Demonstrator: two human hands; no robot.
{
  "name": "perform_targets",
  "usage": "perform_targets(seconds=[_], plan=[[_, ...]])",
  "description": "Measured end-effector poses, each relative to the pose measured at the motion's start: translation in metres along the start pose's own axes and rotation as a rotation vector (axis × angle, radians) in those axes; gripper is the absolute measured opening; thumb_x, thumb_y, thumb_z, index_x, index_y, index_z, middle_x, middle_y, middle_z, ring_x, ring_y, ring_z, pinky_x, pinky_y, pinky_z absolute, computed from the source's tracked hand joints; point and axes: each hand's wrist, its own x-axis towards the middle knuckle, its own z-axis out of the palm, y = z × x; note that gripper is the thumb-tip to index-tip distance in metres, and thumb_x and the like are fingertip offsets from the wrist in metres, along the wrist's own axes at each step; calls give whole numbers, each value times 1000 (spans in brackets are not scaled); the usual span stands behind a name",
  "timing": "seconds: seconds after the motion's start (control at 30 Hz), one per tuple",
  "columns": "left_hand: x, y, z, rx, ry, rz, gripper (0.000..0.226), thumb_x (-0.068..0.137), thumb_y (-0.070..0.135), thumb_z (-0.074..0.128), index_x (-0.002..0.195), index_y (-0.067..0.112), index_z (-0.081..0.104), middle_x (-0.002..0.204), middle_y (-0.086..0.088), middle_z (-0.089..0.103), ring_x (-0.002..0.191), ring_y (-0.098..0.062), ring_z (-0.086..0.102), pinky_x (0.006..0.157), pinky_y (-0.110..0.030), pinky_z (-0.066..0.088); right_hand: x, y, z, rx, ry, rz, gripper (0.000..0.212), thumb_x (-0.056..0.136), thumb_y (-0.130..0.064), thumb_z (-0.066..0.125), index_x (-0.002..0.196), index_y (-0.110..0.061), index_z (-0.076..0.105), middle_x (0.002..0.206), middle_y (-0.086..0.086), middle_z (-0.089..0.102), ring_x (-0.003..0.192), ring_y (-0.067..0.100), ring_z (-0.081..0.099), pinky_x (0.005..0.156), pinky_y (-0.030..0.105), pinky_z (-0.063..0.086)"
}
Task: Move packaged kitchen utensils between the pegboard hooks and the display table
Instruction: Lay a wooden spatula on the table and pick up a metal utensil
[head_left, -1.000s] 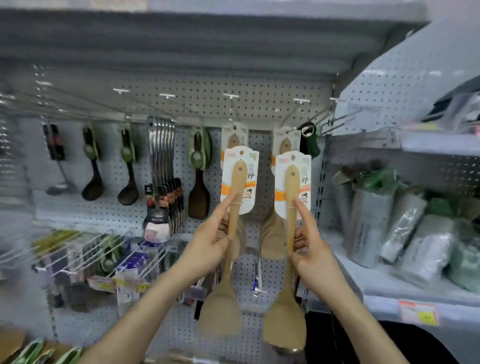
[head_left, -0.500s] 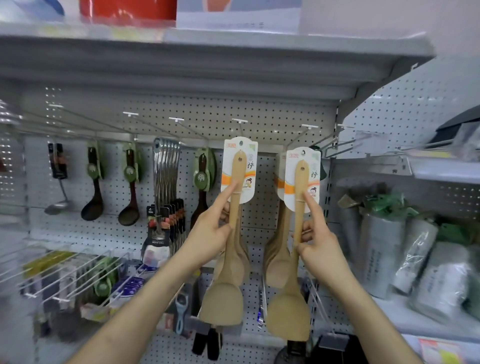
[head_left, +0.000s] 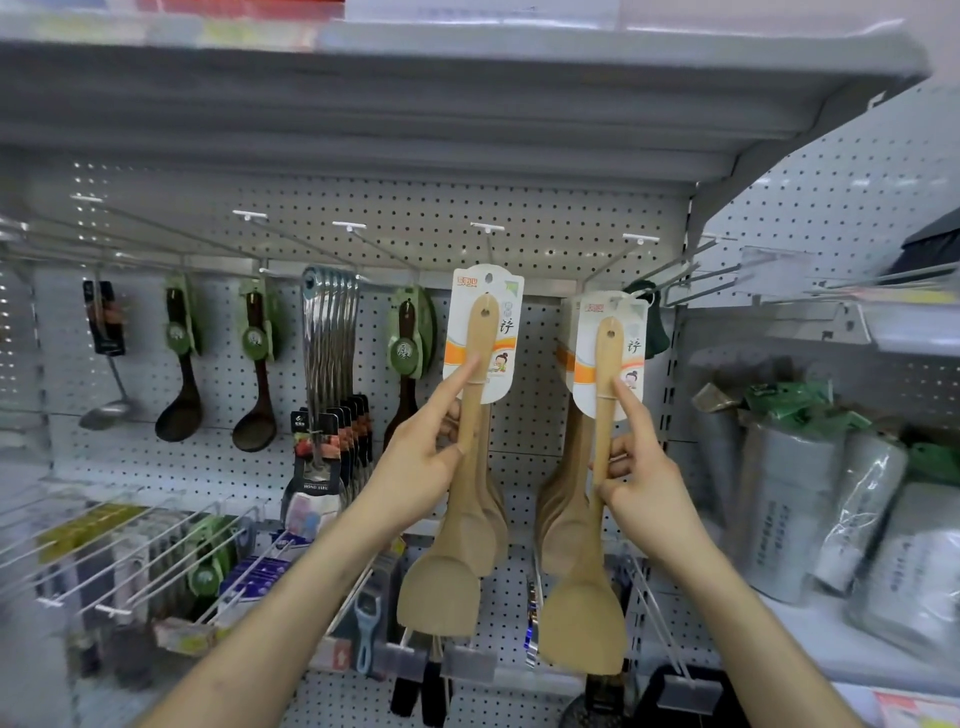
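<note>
Wooden carded spatula gripped in left hand, second spatula in right hand; could miss the hooks at 12 o'clock and rip the card holes.

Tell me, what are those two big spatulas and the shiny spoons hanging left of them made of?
The left spatula and right spatula look like pale wood or bamboo: matte tan, unpainted. The hanging spoon handles seem polished steel: silvery with bright reflections.
</note>
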Motion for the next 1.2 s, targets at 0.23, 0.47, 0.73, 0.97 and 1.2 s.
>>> perform_targets(seconds=[0.23, 0.47, 0.73, 0.97, 1.2], plan=[[0, -15, 1, -45, 2, -9, 94, 100, -12, 52, 158, 60, 31, 101, 21, 53, 94, -10, 55, 93, -39, 57, 7, 4, 7, -15, 8, 5, 120, 88, 17, 59, 157, -71, 13, 95, 10, 64, 80, 27, 68, 74, 43, 63], [22, -29, 4, -15, -14, -47, 92, 99, -10, 51, 161, 55, 29, 101, 23, 55, 93, -5, 56, 86, -18, 51, 20, 6, 16, -45, 37, 21, 118, 88, 19, 57, 162, -61, 14, 93, 6, 61, 66, 10, 60, 68, 34, 59], [50, -50, 14, 19, -16, -64, 94, 100, -9, 51, 158, 61, 28, 110, 2, 60, 91, -1, 59, 81, -16, 54, 38, 19, 23, -119, 39, 25, 112, 95, 13, 59, 165, -58, 8, 84, 12, 63, 67, 22, 64, 68, 40, 62], [35, -74, 16, 45, -25, -69, 90, 100, -6, 52, 162, 54, 25, 115, 2, 56, 98, -13, 60, 92, -27, 53, 22, 33, 29, -226, 66, 68, 106, 95, 3, 65, 167, -51, 9, 108, 4, 62, 90, 13, 63, 81, 38, 60], [-75, -102, 10, 176, 46, -211, 82, 103, 3, 57, 163, 49, 27, 132, 13, 49, 107, -1, 57, 98, -31, 55, -56, 23, 58, -289, -14, 25, 78, 98, -6, 62, 164, -32, 30, 142, 1, 47, 110, 20, 60, 90, 42, 56]])
